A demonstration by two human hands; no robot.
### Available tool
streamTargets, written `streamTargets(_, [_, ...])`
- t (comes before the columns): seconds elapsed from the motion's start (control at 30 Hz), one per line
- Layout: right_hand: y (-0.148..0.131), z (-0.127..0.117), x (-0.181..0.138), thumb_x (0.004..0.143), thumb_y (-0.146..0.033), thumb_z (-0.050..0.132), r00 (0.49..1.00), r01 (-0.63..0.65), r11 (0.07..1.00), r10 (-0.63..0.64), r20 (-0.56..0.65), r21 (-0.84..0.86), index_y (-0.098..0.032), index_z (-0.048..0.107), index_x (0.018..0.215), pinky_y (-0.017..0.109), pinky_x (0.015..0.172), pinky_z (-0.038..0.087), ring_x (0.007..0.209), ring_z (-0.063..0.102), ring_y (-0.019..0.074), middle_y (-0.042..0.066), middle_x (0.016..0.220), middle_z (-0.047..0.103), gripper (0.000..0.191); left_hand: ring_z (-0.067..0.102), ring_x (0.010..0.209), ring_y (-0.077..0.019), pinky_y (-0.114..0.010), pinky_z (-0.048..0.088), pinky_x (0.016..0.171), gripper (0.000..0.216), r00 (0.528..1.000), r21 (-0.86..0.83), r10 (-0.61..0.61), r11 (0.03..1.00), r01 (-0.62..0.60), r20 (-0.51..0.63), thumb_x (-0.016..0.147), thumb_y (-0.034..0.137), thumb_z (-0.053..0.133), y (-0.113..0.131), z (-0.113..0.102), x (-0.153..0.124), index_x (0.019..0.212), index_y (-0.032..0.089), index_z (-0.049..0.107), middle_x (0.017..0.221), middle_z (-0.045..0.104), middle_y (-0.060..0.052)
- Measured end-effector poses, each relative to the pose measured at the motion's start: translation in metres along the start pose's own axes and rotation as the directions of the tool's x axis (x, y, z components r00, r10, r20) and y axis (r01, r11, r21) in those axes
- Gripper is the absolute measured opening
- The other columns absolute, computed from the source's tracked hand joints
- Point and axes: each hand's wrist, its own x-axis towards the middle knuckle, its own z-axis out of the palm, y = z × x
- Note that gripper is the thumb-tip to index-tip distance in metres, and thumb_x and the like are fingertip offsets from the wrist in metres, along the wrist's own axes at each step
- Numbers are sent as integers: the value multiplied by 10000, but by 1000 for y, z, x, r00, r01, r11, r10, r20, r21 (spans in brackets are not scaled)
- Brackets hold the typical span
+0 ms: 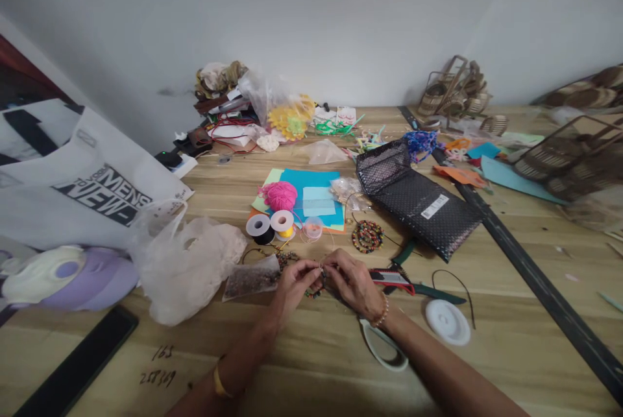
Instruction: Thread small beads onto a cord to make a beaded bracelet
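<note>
My left hand point(298, 282) and my right hand point(351, 279) meet at the table's middle, fingertips pinched close together. Between them is a beaded string point(314, 294) with small multicoloured beads; its ends are hidden by my fingers. Just left of my left hand lies a clear bag of small dark beads point(253, 276). Beyond my fingers is a coil of multicoloured beads point(367, 236). Spools of black thread point(261, 229), yellow thread point(282, 224) and pale pink thread point(312, 228) stand in front of a pink yarn ball point(279, 196).
Right of my hands lie a red box cutter point(393, 278), scissors with a white handle point(384, 345), green-handled pliers point(433, 292) and a white round lid point(448, 322). A black bubble mailer point(423, 200) lies behind. Leftward are a plastic bag point(187, 268) and a black phone-like slab point(78, 362).
</note>
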Motion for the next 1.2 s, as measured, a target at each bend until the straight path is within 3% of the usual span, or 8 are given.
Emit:
streamTargets(0.17, [-1,-1,0,916,-193,461,1000,-18,998,18,-6,57,-192,563,898,282,656,437,717,540,167,59,803,575,104,497,501,-102,-229,389,527,304,1000,14,22,1000,-22,12,661,411,713,-2,0,0,723,122,638,532,574,12])
streamTargets(0.4, [-2,-5,1,907,-231,486,998,-56,983,54,18,173,-182,556,844,327,819,447,958,553,209,106,1013,571,106,502,503,-107,-231,393,532,249,999,40,23,999,-24,22,687,372,685,0,-2,-1,707,134,618,537,574,11])
streamTargets(0.63, [4,-6,3,971,-283,357,975,-194,952,162,149,236,-217,523,1230,330,787,457,824,585,186,81,961,628,314,524,518,-104,-224,417,539,233,996,-8,1,1000,0,89,704,361,661,0,-5,-1,697,133,611,598,632,-19])
streamTargets(0.83, [14,-7,5,912,-365,498,963,-227,948,185,195,223,-165,649,752,306,721,424,771,527,179,60,788,564,297,522,514,-96,-215,417,517,207,995,-19,1,1000,1,96,720,338,633,2,-5,-2,691,135,610,653,651,-31])
streamTargets(0.93, [16,-10,6,891,-436,516,937,-335,845,252,243,417,-149,613,675,296,716,424,796,526,176,62,827,564,372,519,506,-95,-208,412,507,184,995,-3,-20,1000,20,100,706,323,631,3,-5,-2,686,141,610,618,636,-19])
streamTargets(1.03, [14,-7,6,857,-488,544,905,-424,592,298,303,685,-147,563,672,297,715,451,792,552,168,77,930,589,388,513,509,-97,-205,404,504,203,992,19,-38,999,36,120,678,342,651,1,-3,-3,684,141,621,594,619,-14])
streamTargets(1.1, [9,-2,5,841,-503,555,901,-427,464,292,321,776,-165,533,695,302,657,464,685,555,155,66,861,606,369,503,502,-96,-207,396,496,247,991,25,-45,999,42,129,662,377,668,-1,-1,-3,685,136,620,596,611,-16])
streamTargets(1.2, [-2,4,4,850,-507,538,914,-368,439,333,232,820,-189,528,742,313,623,466,650,557,168,45,744,598,337,487,496,-92,-214,391,494,318,990,18,-44,999,42,131,660,445,681,0,1,-3,679,139,599,621,604,-20])
